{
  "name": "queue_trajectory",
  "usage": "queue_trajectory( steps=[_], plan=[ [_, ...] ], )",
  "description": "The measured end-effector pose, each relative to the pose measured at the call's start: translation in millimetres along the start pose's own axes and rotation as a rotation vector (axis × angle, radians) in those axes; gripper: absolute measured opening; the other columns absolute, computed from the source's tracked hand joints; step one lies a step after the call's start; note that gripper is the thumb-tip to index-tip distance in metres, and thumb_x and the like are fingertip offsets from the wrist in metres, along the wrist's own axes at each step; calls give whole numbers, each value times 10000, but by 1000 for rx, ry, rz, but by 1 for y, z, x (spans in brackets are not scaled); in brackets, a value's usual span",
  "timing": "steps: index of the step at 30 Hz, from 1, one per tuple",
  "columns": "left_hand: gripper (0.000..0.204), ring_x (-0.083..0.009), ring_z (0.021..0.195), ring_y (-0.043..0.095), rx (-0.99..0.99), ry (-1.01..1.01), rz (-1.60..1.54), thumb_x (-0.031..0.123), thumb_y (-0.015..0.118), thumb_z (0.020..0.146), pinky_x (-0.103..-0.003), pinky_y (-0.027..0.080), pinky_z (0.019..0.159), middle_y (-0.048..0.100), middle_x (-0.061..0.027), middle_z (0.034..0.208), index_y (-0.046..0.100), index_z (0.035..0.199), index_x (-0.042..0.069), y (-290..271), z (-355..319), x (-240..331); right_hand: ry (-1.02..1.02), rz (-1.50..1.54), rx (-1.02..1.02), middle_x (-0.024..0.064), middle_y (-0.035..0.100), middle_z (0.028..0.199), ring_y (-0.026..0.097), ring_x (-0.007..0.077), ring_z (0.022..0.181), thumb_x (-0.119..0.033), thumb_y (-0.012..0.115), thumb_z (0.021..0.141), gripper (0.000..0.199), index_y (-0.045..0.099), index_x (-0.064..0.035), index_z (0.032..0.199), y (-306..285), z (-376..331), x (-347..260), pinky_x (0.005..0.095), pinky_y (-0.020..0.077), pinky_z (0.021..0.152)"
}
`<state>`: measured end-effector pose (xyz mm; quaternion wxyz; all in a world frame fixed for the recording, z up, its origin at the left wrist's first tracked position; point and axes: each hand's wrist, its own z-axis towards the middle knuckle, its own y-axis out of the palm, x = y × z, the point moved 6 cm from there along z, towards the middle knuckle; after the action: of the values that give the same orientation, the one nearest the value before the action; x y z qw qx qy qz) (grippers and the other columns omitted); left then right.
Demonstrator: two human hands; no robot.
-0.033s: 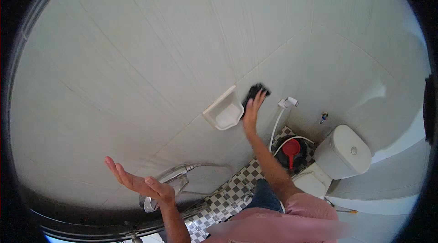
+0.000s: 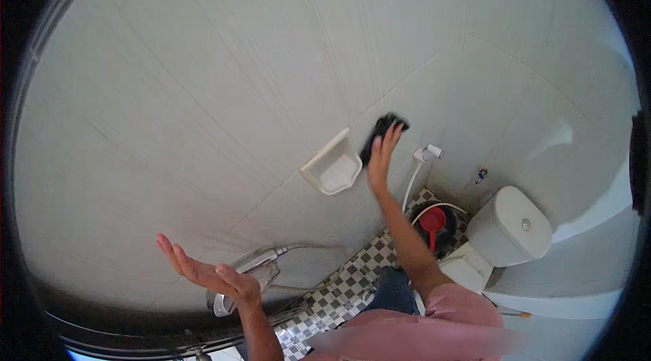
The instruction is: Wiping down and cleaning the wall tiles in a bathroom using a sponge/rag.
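My right hand (image 2: 382,161) is raised against the white tiled wall (image 2: 203,89), fingers spread over a black scrubbing pad (image 2: 384,127) and pressing it flat to the tiles. The pad sits just right of a white wall-mounted soap dish (image 2: 332,165). My left hand (image 2: 207,271) hovers lower left, palm up and fingers apart, holding nothing. It is nearest a chrome tap (image 2: 256,267) on the wall.
A white toilet (image 2: 510,226) stands at the right. Beside it is a dark bucket (image 2: 447,239) with a red scoop (image 2: 432,220) inside. A white sprayer with hose (image 2: 427,155) hangs on the wall. The floor (image 2: 346,290) has a black-and-white check.
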<state>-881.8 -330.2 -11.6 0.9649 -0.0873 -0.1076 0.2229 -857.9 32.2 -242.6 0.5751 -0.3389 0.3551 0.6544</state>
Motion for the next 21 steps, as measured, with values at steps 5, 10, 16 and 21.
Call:
queue_trajectory(
  steps=[5, 10, 16, 21],
  plan=[
    [547, -357, 1326, 239, -34, 11, 3, 430, 299, 949, -529, 149, 1089, 254, -200, 1424, 289, 1344, 52, 12, -10, -1, 40, -85, 159, 188, 69, 1498, 69, 355, 1377, -296, 347, 972, 538, 216, -21, 1415, -26, 71, 70, 440, 69, 1108],
    [516, -360, 1325, 241, -71, 54, 2, 413, 290, 957, -533, 159, 1087, 253, -207, 1422, 314, 1325, 52, 19, -11, 0, 444, 149, 197, 151, 14, 1508, 63, 318, 1383, -406, 314, 968, 611, 132, -62, 1440, -38, 22, 173, 415, 69, 1114],
    [485, -377, 1338, 198, -96, 41, -63, 412, 300, 938, -573, 154, 1069, 246, -184, 1424, 331, 1316, 111, 33, -9, 12, 1068, 281, 218, 169, -1, 1504, 11, 348, 1380, -519, 275, 943, 723, 21, -64, 1445, -20, -64, 201, 463, 31, 1108],
    [478, -364, 1319, 255, -119, 53, -108, 393, 303, 959, -532, 166, 1084, 279, -205, 1405, 346, 1296, 58, 45, -3, 25, 214, -43, 97, 195, 26, 1498, 30, 378, 1373, -424, 302, 961, 634, 135, -36, 1434, -19, 45, 78, 473, 35, 1102]
  ],
)
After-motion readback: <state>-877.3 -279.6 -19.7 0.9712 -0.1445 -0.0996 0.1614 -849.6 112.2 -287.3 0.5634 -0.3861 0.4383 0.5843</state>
